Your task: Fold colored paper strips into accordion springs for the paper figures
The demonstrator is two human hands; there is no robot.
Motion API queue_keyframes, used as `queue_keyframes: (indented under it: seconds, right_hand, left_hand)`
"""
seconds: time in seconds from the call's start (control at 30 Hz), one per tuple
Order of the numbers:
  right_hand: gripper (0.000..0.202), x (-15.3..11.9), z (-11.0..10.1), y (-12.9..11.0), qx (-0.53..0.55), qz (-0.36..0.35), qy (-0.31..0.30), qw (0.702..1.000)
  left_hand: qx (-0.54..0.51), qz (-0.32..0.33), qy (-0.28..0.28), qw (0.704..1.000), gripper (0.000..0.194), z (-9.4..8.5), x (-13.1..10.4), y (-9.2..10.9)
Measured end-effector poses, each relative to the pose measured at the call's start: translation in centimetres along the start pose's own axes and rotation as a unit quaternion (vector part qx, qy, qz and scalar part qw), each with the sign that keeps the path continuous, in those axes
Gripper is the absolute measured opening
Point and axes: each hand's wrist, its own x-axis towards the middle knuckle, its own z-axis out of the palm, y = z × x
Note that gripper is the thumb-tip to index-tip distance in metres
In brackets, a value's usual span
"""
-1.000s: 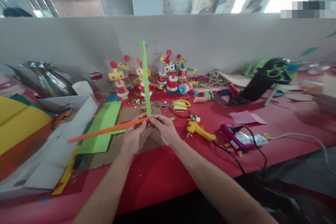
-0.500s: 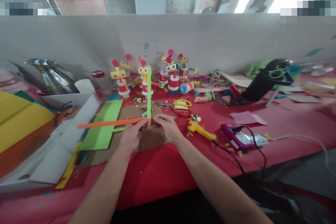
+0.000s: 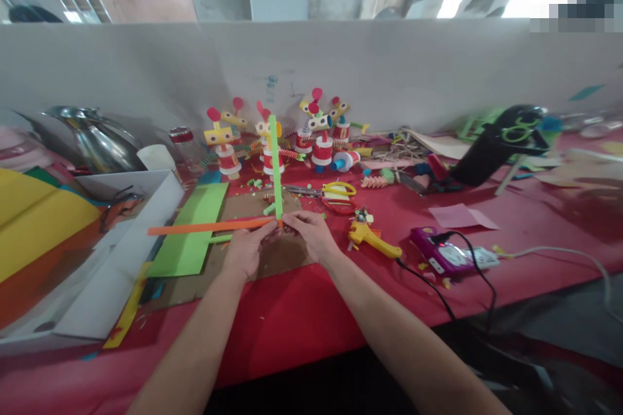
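**A:** ok so your left hand [image 3: 246, 256] has its fingers [image 3: 265, 230] pinched on the orange strip [image 3: 195, 228], right by the end where it meets the other one. The long part sticks out to your left, over that lime green sheet [image 3: 189, 256].

**B:** yep, and your right hand [image 3: 315, 237] is in there too, fingers pinching at the corner, down at the foot of the green strip [image 3: 275, 168]. That one points away from you, so the two make roughly a right angle. Can't make out from here which one lies on top, your fingertips cover most of the join.

**A:** you're holding both over the brown cardboard [image 3: 280, 262], with a little green paper curl [image 3: 269, 209] just left of the green strip.

**B:** rest of your tabletop [image 3: 296, 324] is busy lol. Scissors [image 3: 321, 194] with one yellow and one red handle lie beyond your right hand, and the yellow glue gun [image 3: 377, 244] is off to the right of it, near the purple power strip [image 3: 445, 253].

**A:** plus your red and white figures [image 3: 226, 159] are bunched up by the grey partition [image 3: 399, 71], one tipped on its side. White box [image 3: 117, 266] is over on your left.
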Motion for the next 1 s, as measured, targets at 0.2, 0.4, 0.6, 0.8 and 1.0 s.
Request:
queue_keyframes:
  seconds: [0.2,0.4,0.6,0.8,1.0]
  right_hand:
    - [0.021,0.2,0.0,0.5,-0.036,-0.02,0.013,0.999]
    - [0.02,0.4,-0.2,0.7,-0.087,-0.048,0.0,0.995]
    - [0.017,0.3,-0.2,0.3,-0.097,-0.057,-0.003,0.994]
    - [0.02,-0.1,-0.4,-0.6,0.038,0.019,-0.059,0.997]
    - [0.021,-0.3,-0.4,-0.9,0.067,0.022,-0.106,0.992]
  left_hand:
    - [0.008,0.013,0.017,1.0,0.024,0.2,0.0,0.0]
    - [0.017,-0.005,0.019,1.0,0.027,0.1,0.0,0.1]
    - [0.01,-0.008,0.0,1.0,0.026,-0.2,0.1,-0.1]
    - [-0.038,-0.03,0.012,0.999,0.007,-0.4,0.3,0.6]
    - [-0.081,-0.062,0.015,0.995,0.01,-0.6,0.5,1.2]
